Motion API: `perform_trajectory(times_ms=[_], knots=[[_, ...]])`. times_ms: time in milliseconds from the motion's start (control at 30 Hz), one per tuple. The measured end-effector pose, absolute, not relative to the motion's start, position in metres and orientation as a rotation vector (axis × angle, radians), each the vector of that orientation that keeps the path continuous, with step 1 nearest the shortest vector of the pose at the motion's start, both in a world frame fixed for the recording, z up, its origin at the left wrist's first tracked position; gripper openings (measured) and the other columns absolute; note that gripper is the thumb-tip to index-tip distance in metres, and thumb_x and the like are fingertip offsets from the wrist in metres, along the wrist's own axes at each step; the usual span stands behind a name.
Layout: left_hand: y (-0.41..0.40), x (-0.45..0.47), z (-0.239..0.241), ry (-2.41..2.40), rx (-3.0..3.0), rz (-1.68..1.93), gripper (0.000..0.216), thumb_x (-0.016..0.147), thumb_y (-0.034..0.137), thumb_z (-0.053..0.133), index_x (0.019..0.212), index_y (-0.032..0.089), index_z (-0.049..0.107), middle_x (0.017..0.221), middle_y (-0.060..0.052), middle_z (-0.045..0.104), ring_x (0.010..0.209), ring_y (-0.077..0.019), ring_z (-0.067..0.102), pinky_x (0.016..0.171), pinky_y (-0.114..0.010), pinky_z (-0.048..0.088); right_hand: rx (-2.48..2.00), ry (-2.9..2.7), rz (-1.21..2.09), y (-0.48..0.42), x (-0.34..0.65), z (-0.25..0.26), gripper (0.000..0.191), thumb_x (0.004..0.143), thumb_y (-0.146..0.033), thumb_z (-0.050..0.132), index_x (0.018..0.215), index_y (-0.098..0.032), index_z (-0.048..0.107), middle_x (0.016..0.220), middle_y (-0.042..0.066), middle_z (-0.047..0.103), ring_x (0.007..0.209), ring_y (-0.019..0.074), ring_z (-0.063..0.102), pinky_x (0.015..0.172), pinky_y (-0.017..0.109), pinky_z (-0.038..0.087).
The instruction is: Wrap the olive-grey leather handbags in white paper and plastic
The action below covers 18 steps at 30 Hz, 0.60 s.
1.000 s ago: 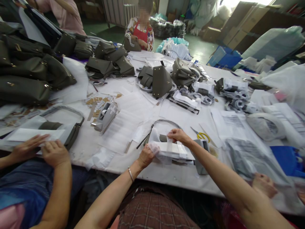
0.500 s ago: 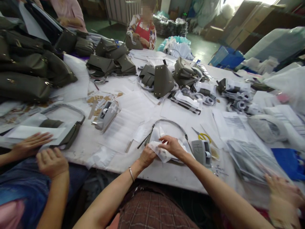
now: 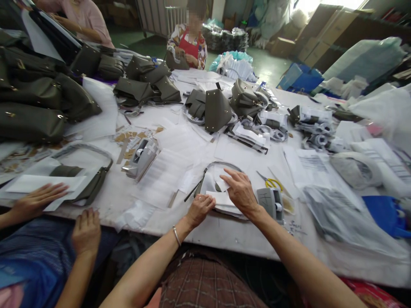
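Note:
My left hand (image 3: 199,208) rests with curled fingers on the near left edge of a white foam-wrapped bag piece (image 3: 224,201) lying on the white table (image 3: 224,233). My right hand (image 3: 241,192) lies flat, fingers stretched out, pressing down on the same wrapping. A thin curved grey strap (image 3: 221,164) arcs out from under the wrapping toward the far side. A grey tape dispenser (image 3: 271,202) stands just right of my right hand, with yellow-handled scissors (image 3: 272,182) beyond it.
A co-worker's two hands (image 3: 38,199) at the left press white wrapping onto a dark olive handbag (image 3: 93,184). Another tape dispenser (image 3: 141,156) sits mid-left. Olive handbags (image 3: 32,122) pile at far left and across the middle. Plastic bags (image 3: 343,214) cover the right side.
The raised white wrapping has been folded down flat onto the table. My right hand went from pinching it to lying flat on top. The neighbour's near hand dropped off the table edge.

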<state>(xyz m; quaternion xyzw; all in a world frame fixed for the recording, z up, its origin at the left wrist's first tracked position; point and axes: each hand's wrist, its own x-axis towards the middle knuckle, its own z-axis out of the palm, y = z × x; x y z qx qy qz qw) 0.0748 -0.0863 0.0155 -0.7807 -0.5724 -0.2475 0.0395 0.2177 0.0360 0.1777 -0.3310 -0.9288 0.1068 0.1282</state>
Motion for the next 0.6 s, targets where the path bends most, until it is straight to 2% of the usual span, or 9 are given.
perform_trajectory(times_ms=[100,267,333,467,533,600], knots=[[-0.087,0.075,0.017,-1.78,-2.376,-0.788,0.023,0.097,0.013,0.044,0.114,0.019,0.058,0.105,-0.009,0.066,0.101,-0.0214,0.061,0.087,-0.039,0.047,-0.709,-2.637,0.396,0.022,0.23,0.178,0.054,0.081,-0.003,0.044,0.124,-0.028,0.065,0.143,0.006,0.055,0.135,0.0225,0.044,0.113,0.046,0.033],[-0.085,0.074,0.018,-1.812,-2.364,-0.866,0.019,0.097,0.015,0.046,0.112,0.017,0.058,0.103,-0.009,0.067,0.098,-0.0214,0.062,0.086,-0.038,0.047,-0.401,-2.89,0.68,-0.02,0.256,0.139,0.051,0.079,-0.006,0.049,0.114,-0.036,0.07,0.139,-0.001,0.058,0.139,0.0229,0.039,0.12,0.058,0.016],[-0.084,0.073,0.019,-1.822,-2.368,-0.838,0.02,0.097,0.016,0.047,0.115,0.016,0.056,0.105,-0.009,0.067,0.1,-0.0219,0.062,0.087,-0.039,0.046,-0.301,-2.963,0.789,-0.034,0.266,0.132,0.052,0.076,-0.007,0.05,0.113,-0.037,0.07,0.14,-0.002,0.057,0.142,0.024,0.035,0.119,0.061,0.015],[-0.083,0.071,0.021,-1.826,-2.37,-0.793,0.021,0.096,0.016,0.047,0.116,0.016,0.055,0.104,-0.009,0.067,0.099,-0.0222,0.062,0.086,-0.038,0.046,-0.28,-2.886,0.902,-0.043,0.279,0.141,0.061,0.077,-0.008,0.047,0.134,-0.028,0.057,0.148,0.007,0.049,0.142,0.0227,0.036,0.118,0.054,0.027],[-0.083,0.071,0.022,-1.817,-2.377,-0.8,0.021,0.097,0.015,0.045,0.116,0.017,0.055,0.103,-0.008,0.067,0.099,-0.0218,0.062,0.086,-0.038,0.046,-0.416,-2.717,0.915,-0.037,0.281,0.146,0.054,0.084,-0.011,0.046,0.135,-0.024,0.054,0.144,0.011,0.052,0.135,0.0213,0.045,0.114,0.047,0.036],[-0.083,0.071,0.023,-1.807,-2.378,-0.807,0.021,0.097,0.015,0.043,0.115,0.016,0.055,0.103,-0.008,0.067,0.098,-0.0216,0.062,0.087,-0.038,0.046,-0.652,-2.518,0.893,-0.024,0.277,0.144,0.038,0.09,-0.018,0.047,0.125,-0.022,0.06,0.128,0.012,0.063,0.123,0.0209,0.055,0.106,0.042,0.044]])
